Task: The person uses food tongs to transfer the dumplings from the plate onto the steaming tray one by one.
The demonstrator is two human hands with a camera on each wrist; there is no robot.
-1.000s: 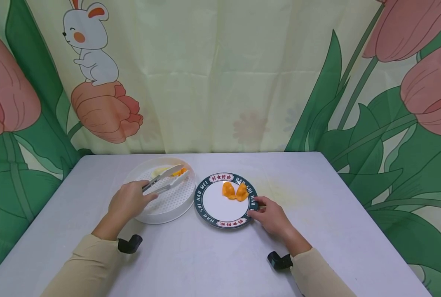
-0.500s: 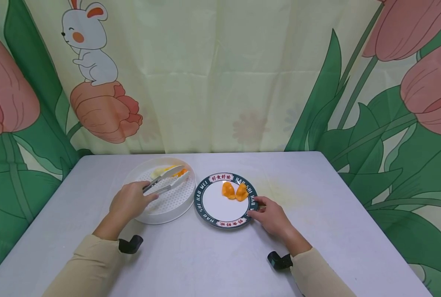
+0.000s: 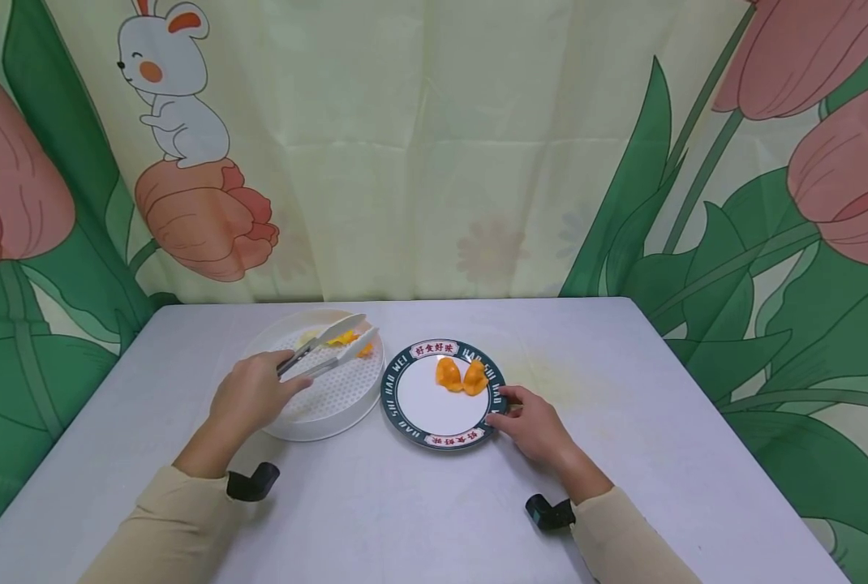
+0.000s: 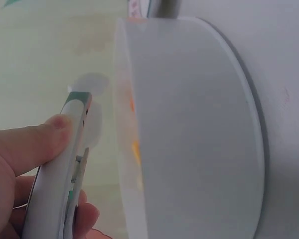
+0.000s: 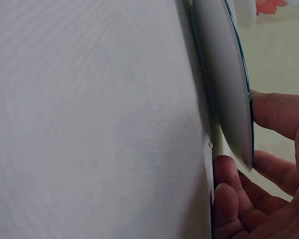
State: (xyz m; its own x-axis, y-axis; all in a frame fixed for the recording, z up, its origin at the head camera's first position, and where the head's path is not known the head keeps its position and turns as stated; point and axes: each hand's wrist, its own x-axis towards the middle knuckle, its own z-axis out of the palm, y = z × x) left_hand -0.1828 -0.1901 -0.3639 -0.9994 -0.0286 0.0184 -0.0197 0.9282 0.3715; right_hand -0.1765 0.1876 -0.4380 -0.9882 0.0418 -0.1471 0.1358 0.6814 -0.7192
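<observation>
My left hand (image 3: 249,397) grips a pair of tongs (image 3: 317,347), whose arms stand apart over the white round tray (image 3: 324,422). Yellow and orange pieces (image 3: 344,338) lie in the tray beneath the tongs. In the left wrist view the thumb and fingers hold the tongs' handle (image 4: 55,184) beside the tray's wall (image 4: 199,129). The right hand (image 3: 539,430) holds the right rim of a plate (image 3: 441,414) with a dark green border. Two orange pieces (image 3: 449,374) sit on it. The right wrist view shows fingers at the plate's edge (image 5: 229,84), some beneath it.
A white cloth (image 3: 434,519) covers the table, with a faint yellowish stain (image 3: 551,377) right of the plate. Behind the table hangs a curtain (image 3: 419,162) printed with tulips and a rabbit. The tray and plate stand side by side.
The tongs' tips have moved slightly up and to the right, and their arms have spread a little. Yellow pieces in the tray show more to the right. The right hand and plate stay as before.
</observation>
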